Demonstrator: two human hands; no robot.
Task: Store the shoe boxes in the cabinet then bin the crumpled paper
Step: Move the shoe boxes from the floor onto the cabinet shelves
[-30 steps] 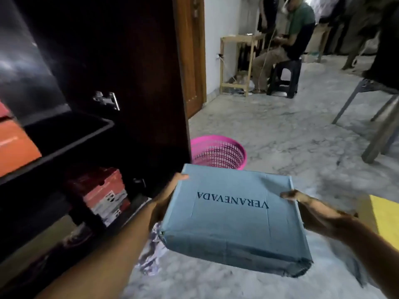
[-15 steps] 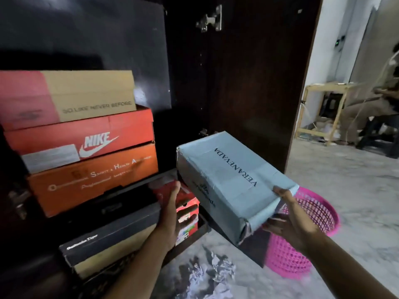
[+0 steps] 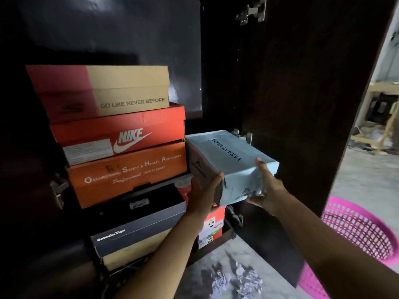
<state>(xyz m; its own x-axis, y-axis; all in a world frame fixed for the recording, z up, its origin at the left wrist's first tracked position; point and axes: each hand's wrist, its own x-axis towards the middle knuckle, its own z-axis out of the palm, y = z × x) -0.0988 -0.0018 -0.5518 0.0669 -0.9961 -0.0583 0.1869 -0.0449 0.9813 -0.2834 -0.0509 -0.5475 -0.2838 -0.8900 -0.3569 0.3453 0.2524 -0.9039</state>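
Holding: I grip the VERANEVADA shoe box (image 3: 226, 160) at its near end; left hand (image 3: 205, 190) clasps one corner, right hand (image 3: 266, 186) the other
Long axis: points away from me into the cabinet (image 3: 302, 83); far end beside the orange safety-shoe box (image 3: 129, 171)
Remaining: crumpled paper (image 3: 235, 279) lies on floor

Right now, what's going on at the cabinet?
A person is holding a pale blue Veranevada shoe box in both hands, left hand at its near corner and right hand at its near end, at the open cabinet beside a stack of three red and orange boxes. More boxes sit on the level below. Crumpled paper lies on the floor, and the pink basket stands to the right.
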